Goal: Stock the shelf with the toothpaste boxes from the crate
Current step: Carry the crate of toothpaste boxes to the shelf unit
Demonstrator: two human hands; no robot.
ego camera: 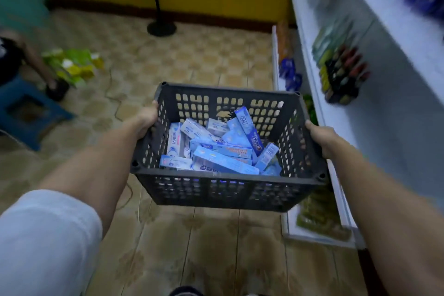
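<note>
A black slotted plastic crate [228,192] hangs in the air above the tiled floor, carried between both my hands. My left hand [147,119] grips its left rim and my right hand [320,136] grips its right rim. Inside lie several blue and white toothpaste boxes [223,151] in a loose pile, some leaning on the far wall. The white shelf unit [384,113] runs along the right side of the view, close to the crate's right edge.
The shelves hold dark bottles [343,77], blue packs [290,74] and green goods lower down. A fan stand [161,26] is by the yellow wall. At the left are a blue stool [31,113], a seated person's leg and green packets [74,67] on the floor.
</note>
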